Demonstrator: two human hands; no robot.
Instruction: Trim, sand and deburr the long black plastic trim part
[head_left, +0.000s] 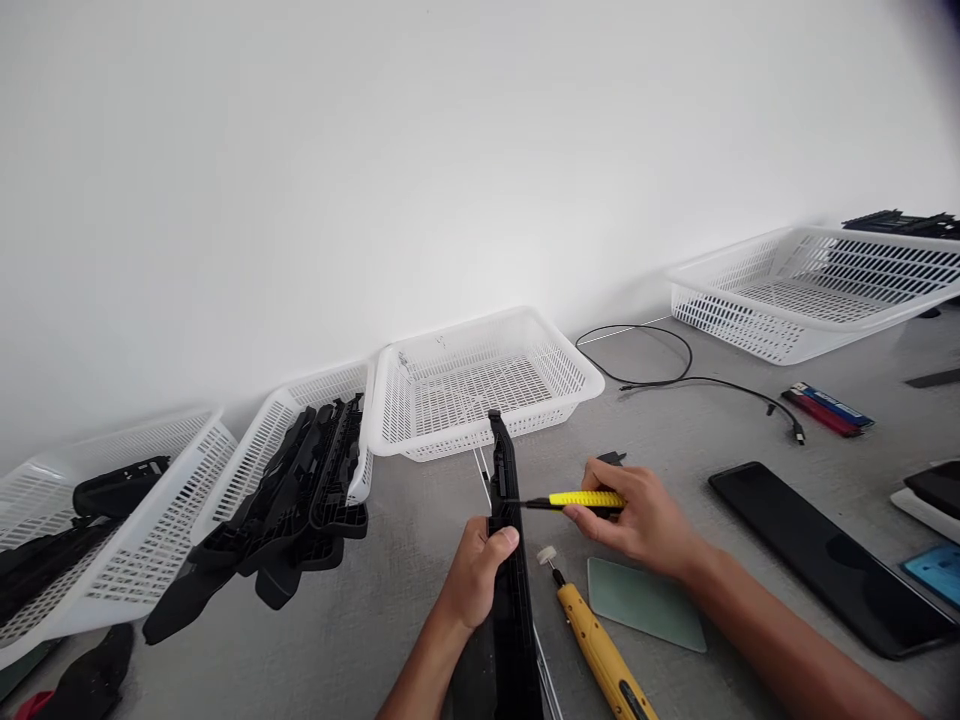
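A long black plastic part (511,600) stands out from the bottom edge of the head view, its narrow tip pointing at the baskets. My left hand (478,570) is closed around its middle, thumb on top. My right hand (637,510) grips a yellow utility knife (585,499) between thumb and fingers. The knife's dark front end points left and meets the right side of the black part, just above my left thumb. Below my right hand lie a yellow rotary tool (604,655) with a pale round tip and a greenish glass plate (645,603).
White baskets (487,438) line the wall; two at the left hold black parts (322,480). Another basket (787,335) stands at the back right. A black cable (690,378), red and blue packets (829,408) and a large black phone (832,560) lie on the right.
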